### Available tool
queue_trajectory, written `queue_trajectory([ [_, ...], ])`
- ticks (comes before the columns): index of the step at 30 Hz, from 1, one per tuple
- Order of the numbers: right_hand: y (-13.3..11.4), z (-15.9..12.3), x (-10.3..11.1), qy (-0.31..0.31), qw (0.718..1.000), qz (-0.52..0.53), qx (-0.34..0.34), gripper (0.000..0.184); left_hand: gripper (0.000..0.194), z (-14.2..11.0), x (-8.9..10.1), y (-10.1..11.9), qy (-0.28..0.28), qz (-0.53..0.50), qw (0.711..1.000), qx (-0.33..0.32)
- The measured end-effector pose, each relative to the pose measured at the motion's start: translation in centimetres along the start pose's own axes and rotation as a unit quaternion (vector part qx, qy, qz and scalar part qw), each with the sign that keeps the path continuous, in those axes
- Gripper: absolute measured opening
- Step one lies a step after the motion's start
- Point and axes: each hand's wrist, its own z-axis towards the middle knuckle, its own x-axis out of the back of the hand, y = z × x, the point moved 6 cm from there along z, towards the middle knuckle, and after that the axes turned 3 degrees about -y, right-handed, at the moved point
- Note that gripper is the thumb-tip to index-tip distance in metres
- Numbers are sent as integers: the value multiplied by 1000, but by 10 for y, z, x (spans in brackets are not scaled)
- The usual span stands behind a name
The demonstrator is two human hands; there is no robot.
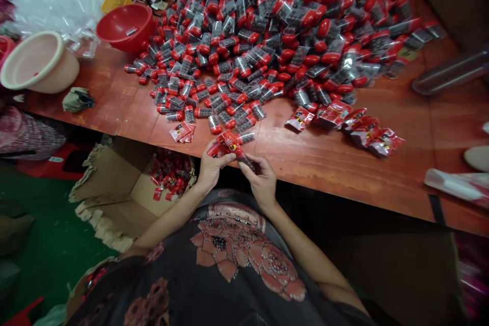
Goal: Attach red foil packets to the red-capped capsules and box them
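Observation:
At the table's front edge, my left hand (212, 167) is closed on a red printed packet (228, 138). My right hand (262, 181) pinches a small clear tube with dark contents (246, 163), which meets the packet's lower end; whether it is partly inside cannot be made out. Just beyond the fingers lies another clear tube (245, 137). A few flat red packets (182, 132) rest to the left of my hands. Past them spreads a large heap of red-capped clear tubes (244, 56) filled with dark pieces.
Several red packets (369, 131) lie to the right on the wooden table (324, 163). A torn-open cardboard box (114, 168) holding red packets stands below left. A red bowl (126, 28), a pale basin (42, 61) and a crumpled cloth (78, 99) occupy the left side.

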Motion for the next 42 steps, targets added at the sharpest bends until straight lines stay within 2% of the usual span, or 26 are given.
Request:
queue_trajectory([
  [4, 9, -4, -6, -26, 993, 73, -89, 28, 55, 1, 1, 3, 11, -20, 1000, -2],
  [6, 11, -4, -7, -31, 990, 86, -108, 29, 58, 0, 3, 2, 16, -23, 1000, -1],
  [11, 12, -2, -7, -17, 989, 101, -111, 31, 56, -5, 0, -2, 5, -8, 1000, 26],
  [15, 9, -3, -8, -15, 989, 100, -110, 29, 53, -8, -3, 3, -15, -1, 1000, 23],
  [22, 13, -3, -8, -24, 986, 108, -126, 30, 50, -8, 0, 1, -10, 9, 999, 53],
  [27, 10, -1, -8, -35, 990, 75, -115, 31, 44, -7, 0, -2, -31, 6, 997, 67],
  [32, 7, -5, -16, -59, 991, 65, -104, 29, 40, -6, -4, 4, -21, -2, 998, 65],
  [38, 12, -10, -11, -14, 998, 28, -55, 25, 33, -13, -10, -3, -15, 13, 996, 86],
  [42, 16, -8, -10, -11, 994, 68, -85, 24, 35, -11, -10, -9, -7, -8, 997, 71],
])
